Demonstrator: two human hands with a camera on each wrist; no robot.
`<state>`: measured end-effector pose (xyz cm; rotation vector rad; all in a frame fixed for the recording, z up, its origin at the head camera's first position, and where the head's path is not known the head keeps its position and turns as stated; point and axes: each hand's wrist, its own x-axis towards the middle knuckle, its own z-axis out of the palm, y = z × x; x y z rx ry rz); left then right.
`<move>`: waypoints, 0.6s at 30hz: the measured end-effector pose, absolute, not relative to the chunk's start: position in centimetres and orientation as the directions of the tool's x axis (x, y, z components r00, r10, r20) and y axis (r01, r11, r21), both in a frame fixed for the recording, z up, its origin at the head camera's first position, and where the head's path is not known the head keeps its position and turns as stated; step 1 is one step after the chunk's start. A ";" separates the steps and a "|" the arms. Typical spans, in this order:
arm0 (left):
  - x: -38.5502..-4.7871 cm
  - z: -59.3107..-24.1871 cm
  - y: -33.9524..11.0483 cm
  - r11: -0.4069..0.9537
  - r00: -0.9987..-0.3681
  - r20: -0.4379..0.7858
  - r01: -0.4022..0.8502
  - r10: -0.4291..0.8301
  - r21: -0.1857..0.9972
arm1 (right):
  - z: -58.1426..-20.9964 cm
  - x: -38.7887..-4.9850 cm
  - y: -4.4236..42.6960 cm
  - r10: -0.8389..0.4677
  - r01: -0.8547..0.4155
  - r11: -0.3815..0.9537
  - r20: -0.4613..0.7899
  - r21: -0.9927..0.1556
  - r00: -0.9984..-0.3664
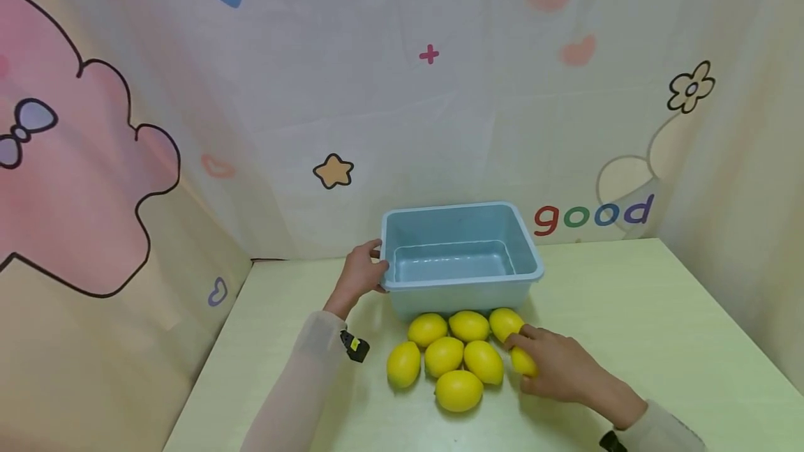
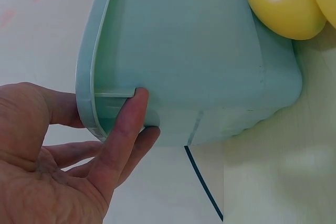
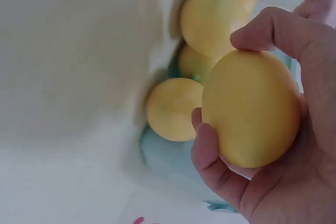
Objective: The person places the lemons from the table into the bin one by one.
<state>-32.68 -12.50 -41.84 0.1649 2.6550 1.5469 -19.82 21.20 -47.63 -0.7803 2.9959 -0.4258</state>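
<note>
Lemons, smooth, yellow and oval, lie seven strong in a loose cluster on the pale green tabletop, and one more yellow oval lemon is in my right hand, my thumb and fingers curled round its sides. I can't tell whether that one is clear of the surface. My left hand grips the left end of a pale blue, rectangular plastic basin, fingers tucked under the rim against the outer wall. By my judgement I am only at the start: one fruit is gripped, and the other seven, untouched by either hand, make up all that is left to handle. The basin is the one container I have, standing behind the cluster with its mouth upward; I see no fruit inside it, only its pale blue walls and floor. Three of the lemons sit right at the foot of its front wall, perhaps touching it.
</note>
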 end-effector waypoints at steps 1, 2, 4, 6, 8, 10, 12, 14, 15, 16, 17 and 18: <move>-32.7 -41.8 -12.5 0.489 -0.992 -0.001 0.062 0.126 0.870 | -47.3 -19.9 21.2 -0.483 -0.481 0.837 0.064 -0.261 -0.874; -32.7 -41.8 -12.5 0.490 -0.992 0.001 0.063 0.127 0.870 | -47.0 -20.0 21.1 -0.483 -0.486 0.836 0.078 -0.255 -0.872; -32.7 -41.8 -12.4 0.490 -0.992 -0.001 0.062 0.126 0.869 | -46.4 -20.1 21.0 -0.485 -0.499 0.833 0.116 -0.240 -0.867; -32.7 -41.8 -12.4 0.488 -0.991 -0.004 0.060 0.130 0.871 | -45.9 -20.2 20.9 -0.479 -0.502 0.834 0.150 -0.229 -0.865; -32.7 -41.7 -12.4 0.489 -0.991 -0.011 0.055 0.131 0.871 | -45.3 -20.4 20.8 -0.474 -0.505 0.834 0.179 -0.222 -0.862; -32.7 -41.8 -12.5 0.494 -0.991 -0.013 0.055 0.132 0.868 | -44.8 -20.6 20.7 -0.472 -0.510 0.832 0.204 -0.220 -0.858; -32.9 -41.8 -12.6 0.501 -0.991 -0.018 0.053 0.135 0.864 | -44.3 -20.8 20.6 -0.467 -0.511 0.832 0.223 -0.215 -0.856; -33.0 -41.9 -12.6 0.504 -0.990 -0.021 0.052 0.138 0.862 | -43.8 -21.0 20.4 -0.466 -0.514 0.830 0.239 -0.216 -0.852; -33.1 -42.0 -12.6 0.505 -0.990 -0.022 0.053 0.141 0.862 | -43.6 -21.1 20.4 -0.465 -0.516 0.829 0.249 -0.215 -0.850; -33.2 -42.0 -12.6 0.505 -0.989 -0.023 0.054 0.145 0.862 | -43.3 -21.2 20.3 -0.464 -0.518 0.828 0.257 -0.212 -0.847; -33.2 -42.0 -12.6 0.503 -0.989 -0.023 0.055 0.149 0.863 | -43.1 -21.3 20.3 -0.464 -0.520 0.828 0.267 -0.207 -0.845; -33.2 -42.1 -12.5 0.501 -0.988 -0.022 0.057 0.151 0.863 | -42.8 -21.4 20.2 -0.463 -0.523 0.828 0.278 -0.203 -0.842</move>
